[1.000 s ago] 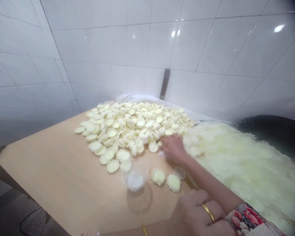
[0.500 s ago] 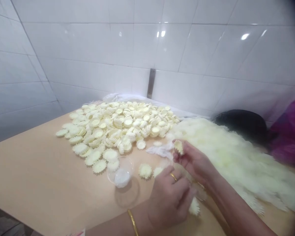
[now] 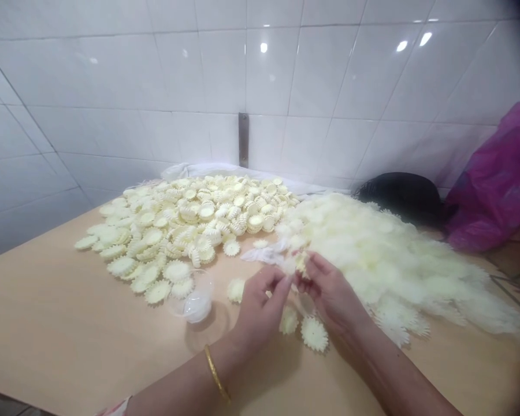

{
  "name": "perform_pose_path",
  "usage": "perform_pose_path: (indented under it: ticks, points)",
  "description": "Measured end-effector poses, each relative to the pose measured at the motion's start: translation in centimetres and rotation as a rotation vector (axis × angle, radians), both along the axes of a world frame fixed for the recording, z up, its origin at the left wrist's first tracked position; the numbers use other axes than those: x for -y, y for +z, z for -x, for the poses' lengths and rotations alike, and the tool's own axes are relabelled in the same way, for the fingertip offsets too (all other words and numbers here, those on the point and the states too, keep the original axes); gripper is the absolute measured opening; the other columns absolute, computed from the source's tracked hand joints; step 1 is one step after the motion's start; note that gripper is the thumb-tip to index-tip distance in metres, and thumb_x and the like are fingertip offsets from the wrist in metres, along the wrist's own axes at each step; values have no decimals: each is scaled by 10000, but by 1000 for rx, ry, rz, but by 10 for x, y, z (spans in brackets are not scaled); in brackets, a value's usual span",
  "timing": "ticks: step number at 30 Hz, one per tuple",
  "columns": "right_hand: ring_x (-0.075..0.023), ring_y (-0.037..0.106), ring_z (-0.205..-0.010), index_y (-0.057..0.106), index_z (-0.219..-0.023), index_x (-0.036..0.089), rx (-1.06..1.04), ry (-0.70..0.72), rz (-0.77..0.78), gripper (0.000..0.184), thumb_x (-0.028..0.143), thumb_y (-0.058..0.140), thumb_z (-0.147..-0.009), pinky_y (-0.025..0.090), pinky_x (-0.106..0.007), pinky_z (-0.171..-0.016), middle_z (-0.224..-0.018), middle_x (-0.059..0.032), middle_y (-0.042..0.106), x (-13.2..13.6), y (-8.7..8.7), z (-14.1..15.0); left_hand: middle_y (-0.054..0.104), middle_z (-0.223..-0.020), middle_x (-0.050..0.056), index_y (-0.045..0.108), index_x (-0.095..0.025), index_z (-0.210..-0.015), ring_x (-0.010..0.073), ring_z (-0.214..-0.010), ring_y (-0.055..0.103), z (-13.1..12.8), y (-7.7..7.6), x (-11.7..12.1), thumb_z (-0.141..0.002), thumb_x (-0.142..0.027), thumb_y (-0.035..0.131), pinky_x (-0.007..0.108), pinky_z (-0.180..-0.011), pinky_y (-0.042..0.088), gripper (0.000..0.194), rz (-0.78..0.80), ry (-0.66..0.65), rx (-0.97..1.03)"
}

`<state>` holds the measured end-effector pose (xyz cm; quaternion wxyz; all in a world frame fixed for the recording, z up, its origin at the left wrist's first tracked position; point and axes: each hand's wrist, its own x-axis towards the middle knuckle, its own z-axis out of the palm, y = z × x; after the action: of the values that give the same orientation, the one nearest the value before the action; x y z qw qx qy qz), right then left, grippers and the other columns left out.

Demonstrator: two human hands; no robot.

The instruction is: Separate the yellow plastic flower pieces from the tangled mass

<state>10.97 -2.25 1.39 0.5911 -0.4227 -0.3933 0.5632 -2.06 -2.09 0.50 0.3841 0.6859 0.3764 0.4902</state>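
My right hand (image 3: pixel 331 292) pinches a small pale-yellow scalloped disc (image 3: pixel 302 263) in its fingertips, above the table. Beside it, my left hand (image 3: pixel 260 309), with a gold bangle on the wrist, has thumb and forefinger pressed together at the disc's near side. Whatever lies between those fingertips is too small to make out. A flat scalloped piece (image 3: pixel 314 334) and another partly covered one (image 3: pixel 289 320) lie below the hands. Left of my left hand, a clear plastic cup (image 3: pixel 198 306) with something white inside rests tilted.
A large heap of pale scalloped discs (image 3: pixel 199 214) covers the back left of the table (image 3: pixel 69 323). To the right spreads a pile of thin, sheer scalloped pieces (image 3: pixel 385 260). Behind it are a black rounded object (image 3: pixel 401 196), a magenta plastic bag (image 3: pixel 494 179) and the tiled wall (image 3: pixel 156 75).
My left hand has risen from lower down to meet the right hand at the disc. A flat scalloped piece below now shows fully. The whole view has shifted rightward.
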Motion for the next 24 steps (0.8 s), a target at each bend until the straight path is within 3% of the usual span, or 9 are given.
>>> perform_pose_path:
  ticks: [4,8,12,15,19,24]
  points:
    - [-78,371,-485,541,-732,181,53,17,-30,329,510,566,-727,284,-213,-466,-538,48,426,4,3,4,531,-683,3,547,-148,-824,102,-634,485,1,-1,-5,-820,-319,459,239,-609,421,192,181,23,122]
    - [-58,272,-361,481,-642,180,32,59,94,409,581,534,-707,176,-205,-386,-402,85,305,5,0,7,585,-748,33,605,-154,-864,130,-714,524,0,-5,-5,-819,-291,474,271,-677,443,195,55,7,62]
    - [-94,465,-445,510,-707,175,-170,96,240,330,492,602,-692,352,-215,-445,-495,36,474,6,0,7,613,-841,56,628,-188,-987,156,-797,546,-1,-8,-4,-837,-228,441,308,-732,449,243,-143,-19,-29]
    - [-100,528,-556,528,-807,189,-246,153,215,274,395,652,-678,405,-219,-527,-676,-6,582,7,4,3,597,-805,48,616,-176,-981,147,-763,552,0,-9,-6,-838,-209,429,296,-705,452,238,-148,45,-41]
    - [-58,429,-499,518,-941,242,-190,158,137,294,337,650,-697,337,-180,-490,-653,43,522,6,7,-3,588,-832,46,606,-170,-917,145,-781,540,4,-6,-7,-831,-226,448,283,-702,433,189,-141,82,-76]
    - [-52,261,-422,494,-759,202,-38,74,49,269,462,561,-744,176,-194,-410,-528,74,339,2,3,-4,573,-788,43,607,-166,-838,143,-757,519,6,-1,-6,-834,-241,444,279,-684,411,180,-150,91,-121]
